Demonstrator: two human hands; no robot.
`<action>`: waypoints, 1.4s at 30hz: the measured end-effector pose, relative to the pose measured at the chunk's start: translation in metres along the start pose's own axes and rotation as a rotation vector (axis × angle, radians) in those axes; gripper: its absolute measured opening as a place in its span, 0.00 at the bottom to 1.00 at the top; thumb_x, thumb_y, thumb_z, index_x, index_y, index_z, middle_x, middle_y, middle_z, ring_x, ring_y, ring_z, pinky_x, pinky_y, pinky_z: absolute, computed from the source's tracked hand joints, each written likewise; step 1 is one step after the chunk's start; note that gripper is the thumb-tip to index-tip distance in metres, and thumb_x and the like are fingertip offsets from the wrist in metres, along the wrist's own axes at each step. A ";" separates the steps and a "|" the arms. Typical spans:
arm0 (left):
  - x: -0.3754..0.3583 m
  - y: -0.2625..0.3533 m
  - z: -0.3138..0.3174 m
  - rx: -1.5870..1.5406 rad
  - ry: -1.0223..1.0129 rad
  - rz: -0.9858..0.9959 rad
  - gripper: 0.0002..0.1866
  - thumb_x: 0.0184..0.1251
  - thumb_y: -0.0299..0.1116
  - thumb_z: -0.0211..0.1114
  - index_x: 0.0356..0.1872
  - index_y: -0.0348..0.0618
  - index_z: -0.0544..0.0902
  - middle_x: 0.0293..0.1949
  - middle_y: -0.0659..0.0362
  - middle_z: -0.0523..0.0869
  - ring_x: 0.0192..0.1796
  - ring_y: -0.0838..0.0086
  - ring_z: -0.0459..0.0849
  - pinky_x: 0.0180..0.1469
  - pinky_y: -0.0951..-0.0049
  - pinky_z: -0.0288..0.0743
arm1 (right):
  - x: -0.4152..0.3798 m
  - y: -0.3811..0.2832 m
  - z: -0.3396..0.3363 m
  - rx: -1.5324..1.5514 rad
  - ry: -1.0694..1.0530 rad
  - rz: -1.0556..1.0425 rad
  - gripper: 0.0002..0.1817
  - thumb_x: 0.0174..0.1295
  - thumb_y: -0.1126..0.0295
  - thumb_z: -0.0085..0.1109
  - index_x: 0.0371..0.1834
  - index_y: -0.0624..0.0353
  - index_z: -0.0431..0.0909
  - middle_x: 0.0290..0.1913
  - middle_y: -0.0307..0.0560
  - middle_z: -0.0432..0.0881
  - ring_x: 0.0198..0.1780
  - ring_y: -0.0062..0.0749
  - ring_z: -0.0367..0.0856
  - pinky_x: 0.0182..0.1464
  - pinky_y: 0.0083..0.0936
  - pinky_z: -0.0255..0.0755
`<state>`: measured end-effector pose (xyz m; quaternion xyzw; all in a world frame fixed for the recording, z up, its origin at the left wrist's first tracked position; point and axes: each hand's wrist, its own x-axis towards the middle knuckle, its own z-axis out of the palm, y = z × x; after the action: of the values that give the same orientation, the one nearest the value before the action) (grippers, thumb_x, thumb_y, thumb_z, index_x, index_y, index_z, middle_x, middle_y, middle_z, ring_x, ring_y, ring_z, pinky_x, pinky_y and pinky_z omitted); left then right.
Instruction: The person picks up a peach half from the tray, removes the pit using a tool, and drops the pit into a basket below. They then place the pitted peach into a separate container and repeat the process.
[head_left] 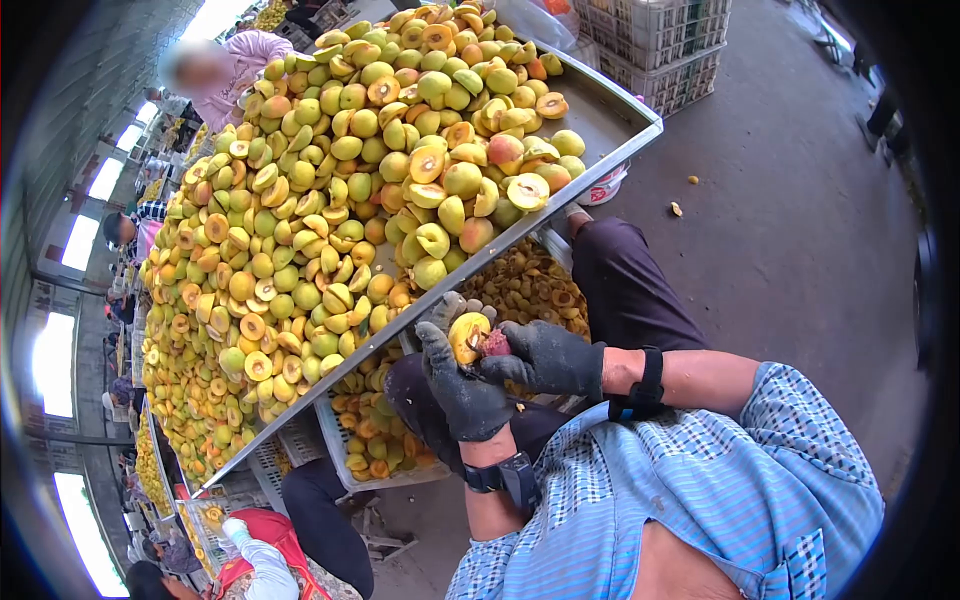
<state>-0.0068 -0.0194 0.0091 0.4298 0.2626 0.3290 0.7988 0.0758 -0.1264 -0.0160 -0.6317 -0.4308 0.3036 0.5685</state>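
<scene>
— Checked blue shirt (700,500) fills the bottom of the view, and just above it two dark gloves meet. What have they got?

— Left hand (462,385) has its grip wrapped around a halved yellow peach (467,335), cut face up. Right hand (545,358) is clenched on something reddish, the pit (496,344) by the look of it, pressed right against the fruit. Black wrist bands (512,476) on both arms.

— And where is the fruit sitting?

— Held in the air over the person's lap, just below the edge of the counter (610,115), a big tilted metal tray.

— Any writing or labels?

— None that can be read. The white bucket (604,186) under the tray's corner shows some red marking, too small to make out.

— The surroundings?

— Bare grey concrete floor (790,230) on the right, a few scraps on it. The tray is heaped with peaches (330,200), whole and halved. Under it, a white crate of halves (375,440) sits by the knees. Stacked white crates (660,40) stand at the top. Another person in pink (240,65) works at the far side, and a white-gloved hand (240,530) shows lower left.
</scene>
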 end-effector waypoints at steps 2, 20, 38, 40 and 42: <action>-0.010 0.009 0.009 -0.005 -0.070 0.072 0.27 0.85 0.53 0.48 0.58 0.36 0.78 0.49 0.47 0.86 0.48 0.61 0.86 0.55 0.62 0.82 | -0.001 -0.003 0.001 -0.101 -0.019 0.029 0.25 0.71 0.48 0.63 0.52 0.61 0.77 0.39 0.60 0.86 0.43 0.58 0.86 0.43 0.44 0.77; -0.022 0.043 0.040 0.675 -0.223 0.514 0.23 0.84 0.45 0.51 0.33 0.36 0.80 0.31 0.53 0.87 0.36 0.65 0.86 0.44 0.66 0.81 | -0.021 -0.026 -0.008 0.573 -0.162 0.033 0.26 0.75 0.42 0.56 0.46 0.57 0.80 0.34 0.34 0.79 0.37 0.16 0.73 0.37 0.22 0.71; 0.109 0.037 -0.087 1.401 0.003 0.803 0.19 0.68 0.40 0.72 0.46 0.31 0.86 0.47 0.44 0.87 0.50 0.51 0.85 0.57 0.56 0.77 | -0.021 0.005 -0.030 -0.162 -0.122 0.431 0.23 0.70 0.48 0.59 0.52 0.57 0.83 0.45 0.54 0.89 0.44 0.54 0.87 0.49 0.45 0.78; 0.138 0.006 -0.069 1.686 -0.011 0.775 0.25 0.62 0.46 0.77 0.49 0.34 0.85 0.48 0.44 0.88 0.53 0.49 0.85 0.56 0.53 0.77 | -0.021 0.002 -0.023 -0.352 -0.088 0.244 0.23 0.70 0.47 0.59 0.51 0.57 0.83 0.42 0.55 0.89 0.45 0.52 0.87 0.49 0.44 0.78; 0.157 -0.010 -0.044 1.796 0.025 0.572 0.27 0.58 0.47 0.79 0.50 0.35 0.85 0.48 0.43 0.88 0.53 0.48 0.86 0.55 0.52 0.78 | -0.026 -0.008 -0.027 -0.478 -0.102 0.293 0.23 0.71 0.47 0.58 0.50 0.56 0.84 0.41 0.55 0.89 0.45 0.52 0.87 0.50 0.43 0.78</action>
<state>0.0665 0.1166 -0.0429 0.9293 0.3109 0.1916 0.0548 0.0862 -0.1623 -0.0061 -0.7873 -0.4224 0.3038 0.3308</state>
